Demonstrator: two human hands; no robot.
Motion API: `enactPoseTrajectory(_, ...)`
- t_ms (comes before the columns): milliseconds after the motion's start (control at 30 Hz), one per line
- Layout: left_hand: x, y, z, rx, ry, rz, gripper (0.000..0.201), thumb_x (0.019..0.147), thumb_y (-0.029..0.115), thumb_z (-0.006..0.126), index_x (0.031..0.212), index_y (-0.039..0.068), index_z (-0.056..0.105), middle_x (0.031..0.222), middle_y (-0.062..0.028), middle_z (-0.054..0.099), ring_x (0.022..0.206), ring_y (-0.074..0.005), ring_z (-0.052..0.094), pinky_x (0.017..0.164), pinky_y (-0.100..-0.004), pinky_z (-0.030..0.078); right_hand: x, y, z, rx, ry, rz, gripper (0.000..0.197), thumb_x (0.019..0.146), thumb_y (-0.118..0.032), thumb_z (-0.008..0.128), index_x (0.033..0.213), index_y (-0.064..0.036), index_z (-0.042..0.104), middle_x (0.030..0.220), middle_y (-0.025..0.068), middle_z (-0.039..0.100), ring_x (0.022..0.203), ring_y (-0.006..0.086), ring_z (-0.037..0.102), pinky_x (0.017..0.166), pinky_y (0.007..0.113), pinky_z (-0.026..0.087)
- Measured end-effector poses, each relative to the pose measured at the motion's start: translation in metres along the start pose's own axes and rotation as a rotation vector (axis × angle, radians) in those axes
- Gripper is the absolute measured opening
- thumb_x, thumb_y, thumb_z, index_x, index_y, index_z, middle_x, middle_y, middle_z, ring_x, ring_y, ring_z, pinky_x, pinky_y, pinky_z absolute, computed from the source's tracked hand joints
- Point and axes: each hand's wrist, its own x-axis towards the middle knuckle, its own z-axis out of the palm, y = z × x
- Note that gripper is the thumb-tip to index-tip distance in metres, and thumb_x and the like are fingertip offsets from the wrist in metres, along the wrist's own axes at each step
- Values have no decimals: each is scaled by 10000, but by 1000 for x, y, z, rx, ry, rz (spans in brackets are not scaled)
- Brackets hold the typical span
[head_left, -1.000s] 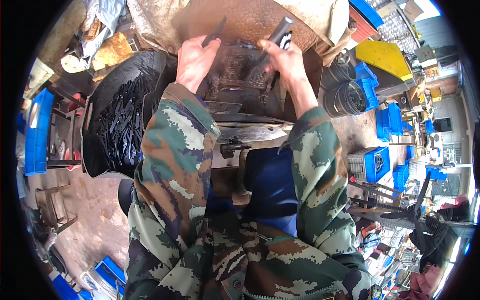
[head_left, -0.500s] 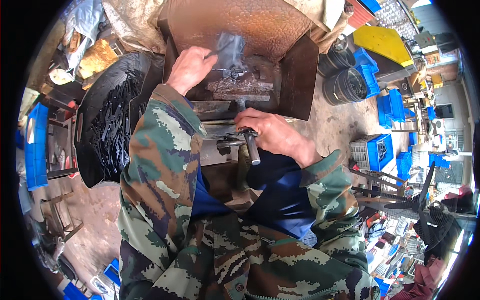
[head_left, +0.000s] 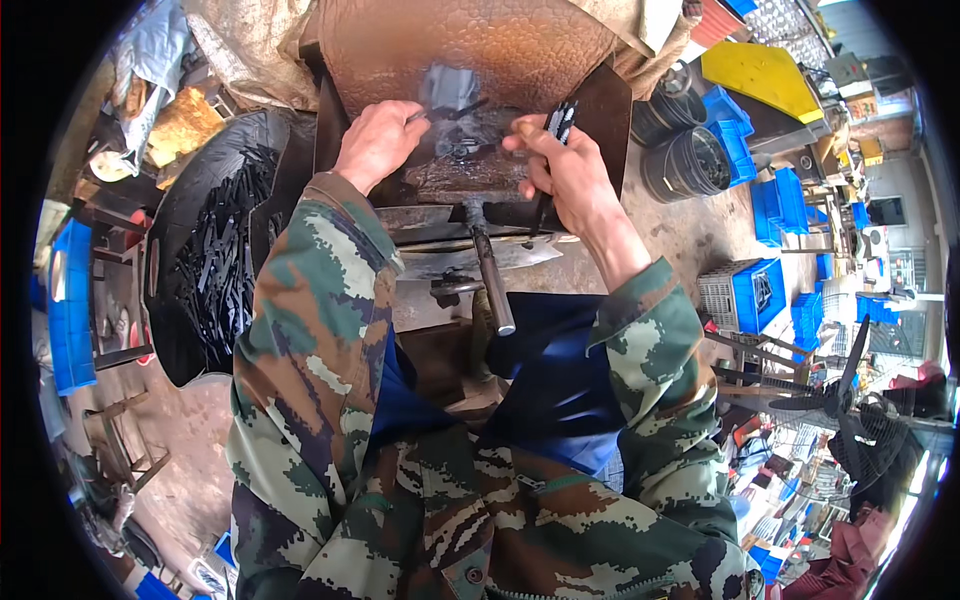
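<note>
Over a soot-darkened metal work box, my left hand (head_left: 376, 146) is closed in a pinch on a thin dark metal strip (head_left: 416, 117), most of it lost in haze. My right hand (head_left: 568, 168) is across from it at the box's right side. Its fingers are curled around several dark metal strips (head_left: 562, 120), whose ends stick out above and below the palm. Between the hands sits a grimy metal clamp-like fixture (head_left: 462, 172), with smoke (head_left: 450, 88) behind it. A round steel lever handle (head_left: 490, 280) projects from the fixture toward my body, with neither hand on it.
A black bin of dark strips (head_left: 222, 250) stands at my left. A brown leather-like sheet (head_left: 465, 40) hangs behind the work box. To the right are black buckets (head_left: 690, 168), a blue crate (head_left: 758, 295) and a black fan (head_left: 835, 400).
My right hand has let go of the lever handle and moved up and right, now showing dark strips in its grip. The left hand stays nearly in place. The handle has shifted slightly left.
</note>
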Motion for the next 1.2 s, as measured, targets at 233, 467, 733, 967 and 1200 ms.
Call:
enactPoseTrajectory(233, -12, 45, -19, -685, -325, -155, 262, 976, 256, 558, 1069, 42, 678, 758, 31, 598, 527, -8, 334, 465, -201, 274, 13, 9, 16, 266, 49, -110, 202, 971, -139, 596, 1131, -24, 554, 938, 94, 639, 500, 65, 391, 468, 298, 459)
enactPoseTrajectory(467, -21, 49, -20, -955, -452, -110, 306, 985, 268, 556, 1102, 7, 664, 782, 10, 609, 529, -8, 348, 464, -194, 273, 12, 12, 26, 268, 61, -178, 159, 955, -105, 619, 1085, -22, 579, 842, 60, 618, 508, 65, 417, 453, 296, 449)
enactPoseTrajectory(733, 2, -26, 6, -495, -33, -6, 315, 949, 224, 539, 1123, -31, 599, 930, -103, 670, 759, -161, 584, 724, -322, 472, 7, 11, 25, 184, 5, -160, 140, 960, -147, 630, 923, -13, 624, 568, -19, 465, 461, 76, 376, 464, 292, 428)
enactPoseTrajectory(967, 15, -33, 21, -363, -336, -49, 192, 899, 83, 525, 1028, -13, 628, 932, -42, 591, 886, -136, 546, 786, -276, 436, -6, 4, 7, 206, 22, -139, 201, 987, -163, 583, 859, -10, 602, 639, 49, 557, 441, 83, 400, 458, 294, 469)
enactPoseTrajectory(1200, 13, -31, 29, -367, -249, 180, 264, 846, 41, 583, 1082, -29, 677, 1023, -155, 634, 965, -251, 630, 869, -346, 479, -20, -11, -11, 356, 153, -93, 228, 1002, -198, 553, 978, 21, 613, 851, 142, 654, 649, 204, 641, 686, 382, 611)
